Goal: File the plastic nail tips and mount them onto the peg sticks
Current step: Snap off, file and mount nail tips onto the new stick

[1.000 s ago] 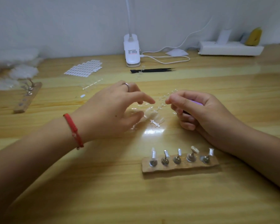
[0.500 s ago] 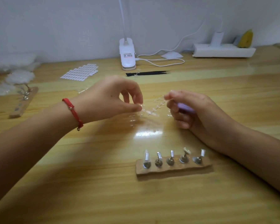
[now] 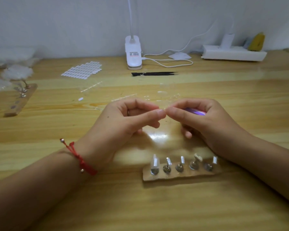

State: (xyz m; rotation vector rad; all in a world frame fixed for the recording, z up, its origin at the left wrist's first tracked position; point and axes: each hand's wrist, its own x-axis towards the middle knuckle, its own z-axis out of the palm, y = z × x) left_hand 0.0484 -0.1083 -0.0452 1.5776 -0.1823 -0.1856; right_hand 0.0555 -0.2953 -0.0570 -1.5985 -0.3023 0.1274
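My left hand [image 3: 125, 124] and my right hand [image 3: 200, 120] meet fingertip to fingertip above the table's middle, pinching something small and clear between them; the piece itself is too small to make out. My right hand also holds a purple nail file [image 3: 194, 111] in its curled fingers. A wooden peg base [image 3: 180, 175] lies just in front of my hands, with several upright peg sticks; clear nail tips [image 3: 154, 161] sit on most of them. Loose clear nail-tip strips [image 3: 167, 95] lie on the table beyond my hands.
A second wooden peg base [image 3: 19, 100] lies at the left. A sheet of white adhesive tabs [image 3: 82, 70], black tweezers [image 3: 154, 73], a white clip lamp [image 3: 133, 54] with its cable and a white power strip [image 3: 232, 53] stand along the back.
My left hand picked up from the clear strips and came back toward me. Both hands now meet fingertip to fingertip, nearer the peg base.
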